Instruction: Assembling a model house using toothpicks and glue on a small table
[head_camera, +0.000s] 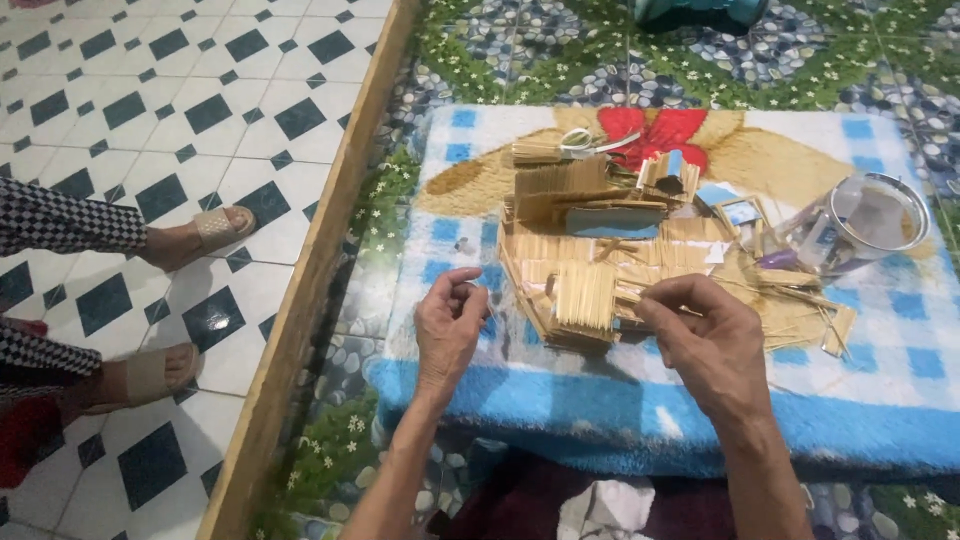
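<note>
My left hand (447, 328) hovers over a blue and white checked mat (520, 400), fingers curled loosely, nothing clearly in it. My right hand (706, 338) pinches a thin wooden stick at its fingertips, just right of a small model (585, 262) built from flat wooden sticks. The model lies on the mat between my hands, with a panel of sticks (585, 295) nearest to both. Loose sticks (800, 300) spread to the right of it. A bundle of sticks (537, 152) lies at the mat's far side.
A clear plastic jar (850, 230) lies tipped at the right of the mat. White scissors handles (580, 140) rest at the back. A wooden edge (320, 260) separates the patterned floor from white and dark tiles, where another person's sandalled feet (190, 235) stand.
</note>
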